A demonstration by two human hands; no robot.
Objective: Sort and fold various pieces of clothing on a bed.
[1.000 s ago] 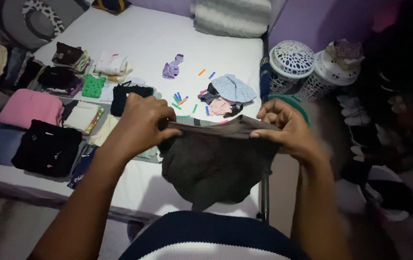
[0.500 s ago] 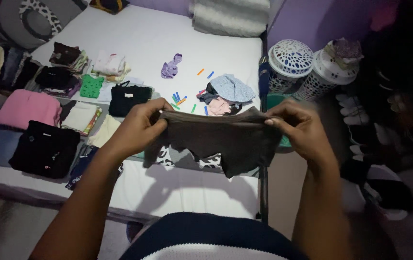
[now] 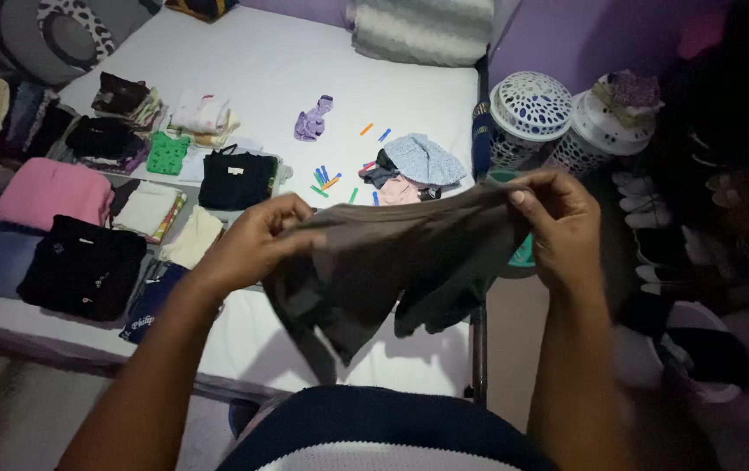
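I hold a dark brown garment in the air over the near edge of a white bed. My left hand pinches its left edge, lower down. My right hand grips the upper right corner, raised higher, so the cloth hangs slanted with loose folds drooping below. The garment hides part of the bed under it.
Folded clothes lie in rows at the left: a pink stack, a black stack, a black top. Coloured clothes pegs and a small heap of garments lie mid-bed. Two white perforated baskets stand at the right.
The garment was stretched level between both hands; now my right hand has lifted and my left has dropped, so the cloth tilts and hangs looser.
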